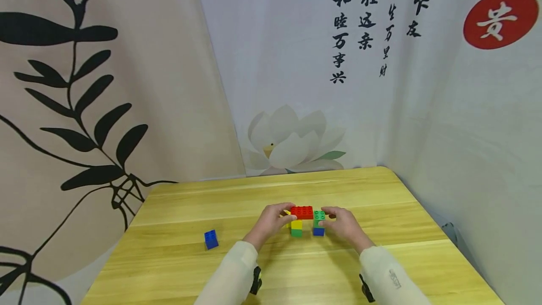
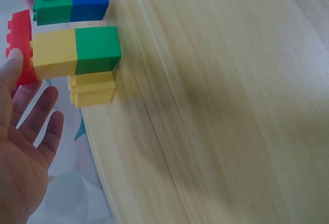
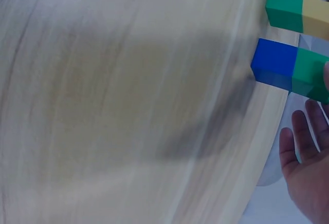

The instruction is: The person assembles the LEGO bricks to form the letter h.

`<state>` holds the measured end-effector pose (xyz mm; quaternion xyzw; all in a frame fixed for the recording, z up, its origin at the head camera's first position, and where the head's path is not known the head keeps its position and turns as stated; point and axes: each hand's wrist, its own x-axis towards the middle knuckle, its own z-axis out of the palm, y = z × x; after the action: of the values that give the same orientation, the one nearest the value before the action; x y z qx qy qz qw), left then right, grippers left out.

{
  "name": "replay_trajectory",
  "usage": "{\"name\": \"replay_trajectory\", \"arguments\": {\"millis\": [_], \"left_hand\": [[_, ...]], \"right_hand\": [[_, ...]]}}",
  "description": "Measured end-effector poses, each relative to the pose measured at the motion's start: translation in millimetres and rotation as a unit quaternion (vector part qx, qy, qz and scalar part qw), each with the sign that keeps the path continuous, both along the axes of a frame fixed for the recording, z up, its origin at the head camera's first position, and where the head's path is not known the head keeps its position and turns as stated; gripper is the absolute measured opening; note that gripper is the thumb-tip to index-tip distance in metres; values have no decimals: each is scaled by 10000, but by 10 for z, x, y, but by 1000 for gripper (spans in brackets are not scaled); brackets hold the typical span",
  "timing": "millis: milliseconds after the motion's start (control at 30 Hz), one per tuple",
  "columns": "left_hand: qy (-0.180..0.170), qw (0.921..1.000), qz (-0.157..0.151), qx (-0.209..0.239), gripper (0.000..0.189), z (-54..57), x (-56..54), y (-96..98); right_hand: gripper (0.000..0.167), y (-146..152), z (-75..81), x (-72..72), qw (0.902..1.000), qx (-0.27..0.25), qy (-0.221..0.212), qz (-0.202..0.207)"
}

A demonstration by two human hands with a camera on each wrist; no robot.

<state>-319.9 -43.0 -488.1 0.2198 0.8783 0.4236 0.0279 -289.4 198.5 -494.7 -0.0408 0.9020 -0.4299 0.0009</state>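
My left hand [image 1: 269, 222] pinches a red brick [image 1: 302, 212] between thumb and fingers. That brick lies across the top of a yellow brick [image 2: 54, 54], which stands on a green brick [image 2: 97, 49]. Beside this stack, partly behind the left hand in the head view, is another yellow brick [image 2: 92, 95]. To the right stands a second stack, a green brick [image 1: 319, 218] on a blue brick [image 1: 319, 231]. Thumb and fingertips of my right hand [image 1: 345, 225] pinch its green brick; the other fingers spread loosely in the right wrist view.
A loose blue brick [image 1: 211, 239] lies on the wooden table [image 1: 169, 267], left of the hands. Behind the table's far edge hangs a printed cloth [image 1: 288, 60] with plants and writing; another cloth side runs along the right.
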Motion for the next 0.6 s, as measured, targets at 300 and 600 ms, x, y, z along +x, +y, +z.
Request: {"name": "replay_trajectory", "arguments": {"millis": [300,600], "left_hand": [[83,9995,-15,-301,37,24,7,13],[135,9999,-81,-59,36,-11,36,-5]], "right_hand": [[39,-13,-6,44,9997,-134,182,74],[39,-21,-5,60,9997,-183,111,133]]}}
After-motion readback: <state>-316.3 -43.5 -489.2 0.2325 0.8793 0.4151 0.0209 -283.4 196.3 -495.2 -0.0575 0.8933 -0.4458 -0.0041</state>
